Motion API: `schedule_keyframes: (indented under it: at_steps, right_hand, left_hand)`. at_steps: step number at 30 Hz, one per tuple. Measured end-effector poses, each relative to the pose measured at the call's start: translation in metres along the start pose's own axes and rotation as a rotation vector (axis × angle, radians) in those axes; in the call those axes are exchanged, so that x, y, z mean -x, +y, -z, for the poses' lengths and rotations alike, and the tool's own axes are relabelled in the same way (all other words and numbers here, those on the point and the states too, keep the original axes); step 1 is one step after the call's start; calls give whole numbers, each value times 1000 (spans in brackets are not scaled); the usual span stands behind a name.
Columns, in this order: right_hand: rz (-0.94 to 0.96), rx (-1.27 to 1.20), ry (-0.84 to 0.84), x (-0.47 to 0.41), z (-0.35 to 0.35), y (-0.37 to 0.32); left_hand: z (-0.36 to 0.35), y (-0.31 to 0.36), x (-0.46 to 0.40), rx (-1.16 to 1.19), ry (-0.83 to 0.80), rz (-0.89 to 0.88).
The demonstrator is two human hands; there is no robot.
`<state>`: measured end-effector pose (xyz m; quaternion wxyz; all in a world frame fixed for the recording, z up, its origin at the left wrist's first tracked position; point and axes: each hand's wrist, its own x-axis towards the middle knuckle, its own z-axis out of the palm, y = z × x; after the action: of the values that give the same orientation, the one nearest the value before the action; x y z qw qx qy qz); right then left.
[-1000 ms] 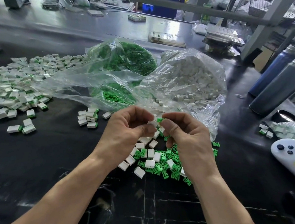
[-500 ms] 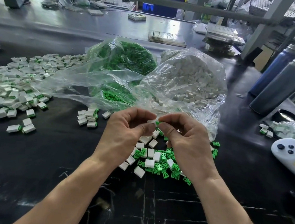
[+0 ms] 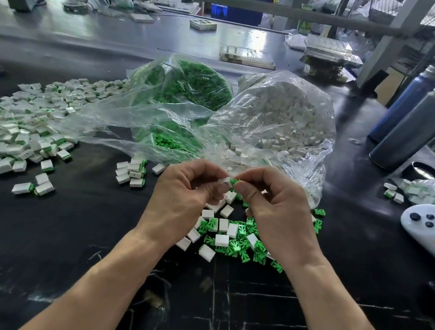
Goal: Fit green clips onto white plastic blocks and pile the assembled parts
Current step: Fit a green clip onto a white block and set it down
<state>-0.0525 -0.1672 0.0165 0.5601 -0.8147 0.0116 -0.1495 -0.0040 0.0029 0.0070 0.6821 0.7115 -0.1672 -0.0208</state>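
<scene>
While the left hand (image 3: 182, 198) pinches a white block (image 3: 226, 181) and the right hand (image 3: 278, 208) a green clip (image 3: 234, 182), the black worktop (image 3: 75, 231) (glossy, scuffed near) stretches toward far cluttered shelving.

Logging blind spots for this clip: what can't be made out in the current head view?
- How far the green clip is seated in the white block: fingertips of the left hand and right hand cover the joint.
- Loose parts beneath both hands: hidden.
- Large pile of assembled parts: cut by the left edge.
- White controller: cut by the right edge.
- Far bench items: too blurred.
</scene>
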Motion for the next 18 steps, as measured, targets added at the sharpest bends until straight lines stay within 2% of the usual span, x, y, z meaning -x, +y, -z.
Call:
schedule_keyframes:
  at_steps: [5, 8, 12, 18]
  right_hand:
    - [130, 200, 21, 0, -3, 1]
    - [170, 232, 54, 1, -6, 1]
    - [118, 104, 112, 3, -9, 3]
    - [17, -123, 66, 3, -9, 2]
  left_hand:
    - [3, 3, 1, -134, -5, -56]
    - [3, 4, 2, -172, 8, -87]
    - [-2, 3, 4, -104, 51, -91]
    - [-5, 4, 2, 12, 62, -13]
